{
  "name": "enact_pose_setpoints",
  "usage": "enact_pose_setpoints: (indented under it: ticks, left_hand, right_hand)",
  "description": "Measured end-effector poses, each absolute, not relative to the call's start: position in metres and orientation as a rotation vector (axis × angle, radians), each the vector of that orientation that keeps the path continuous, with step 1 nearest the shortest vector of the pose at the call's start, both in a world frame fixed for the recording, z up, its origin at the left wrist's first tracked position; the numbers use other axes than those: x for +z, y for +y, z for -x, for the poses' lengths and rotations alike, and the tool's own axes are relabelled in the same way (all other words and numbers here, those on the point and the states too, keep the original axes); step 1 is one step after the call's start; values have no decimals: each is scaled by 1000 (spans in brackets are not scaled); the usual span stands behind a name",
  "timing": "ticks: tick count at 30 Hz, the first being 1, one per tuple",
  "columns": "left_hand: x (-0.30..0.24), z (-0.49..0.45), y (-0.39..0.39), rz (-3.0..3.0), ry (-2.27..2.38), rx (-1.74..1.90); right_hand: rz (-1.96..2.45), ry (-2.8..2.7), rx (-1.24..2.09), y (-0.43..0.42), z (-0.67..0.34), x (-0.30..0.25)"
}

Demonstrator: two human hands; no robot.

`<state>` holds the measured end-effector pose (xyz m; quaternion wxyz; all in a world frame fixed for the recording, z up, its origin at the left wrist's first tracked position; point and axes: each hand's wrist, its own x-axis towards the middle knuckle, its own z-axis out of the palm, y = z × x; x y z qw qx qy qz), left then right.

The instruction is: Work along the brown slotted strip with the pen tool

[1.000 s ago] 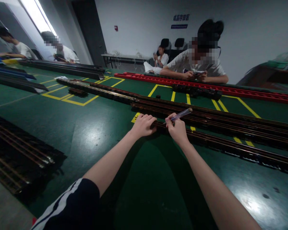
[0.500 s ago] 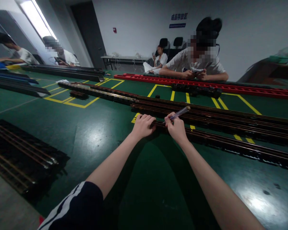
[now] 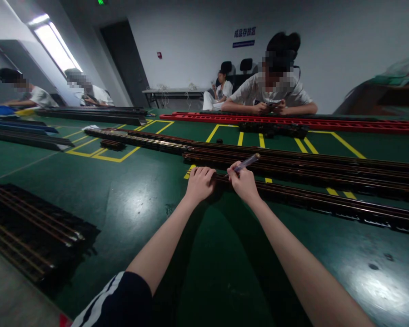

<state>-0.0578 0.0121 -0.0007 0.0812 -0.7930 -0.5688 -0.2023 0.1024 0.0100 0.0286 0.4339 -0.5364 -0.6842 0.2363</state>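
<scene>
My left hand (image 3: 201, 184) is closed over the left end of a long dark rail (image 3: 293, 193) with thin brownish lines along it. In my right hand (image 3: 243, 183) is a pen-like tool (image 3: 247, 162) with a clear barrel, pinched as one holds a pen. Its thin tip points down at the rail, just right of my left fingers; whether it touches cannot be made out. Beyond both hands a bundle of similar rails (image 3: 276, 165) lies close by, reaching to the right edge.
More dark rails (image 3: 30, 227) are stacked at the left edge of the green table (image 3: 129, 240). A red ladder-like strip (image 3: 225, 120) runs along the far side. Behind it a person (image 3: 272, 93) leans on the table with a phone. Black channels (image 3: 98, 113) lie at the far left.
The view has shifted slightly, so the far side sits lower and the hands a little further left. Both hands keep their grip, and the tool stays near the same spot on the rail.
</scene>
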Motion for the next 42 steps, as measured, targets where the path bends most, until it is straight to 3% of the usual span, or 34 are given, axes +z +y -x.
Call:
enact_pose_setpoints:
  ticks: [42]
  left_hand:
    - [2, 62, 12, 2358, -1714, -638]
  right_hand:
    - [1283, -1737, 595, 9, -100, 30]
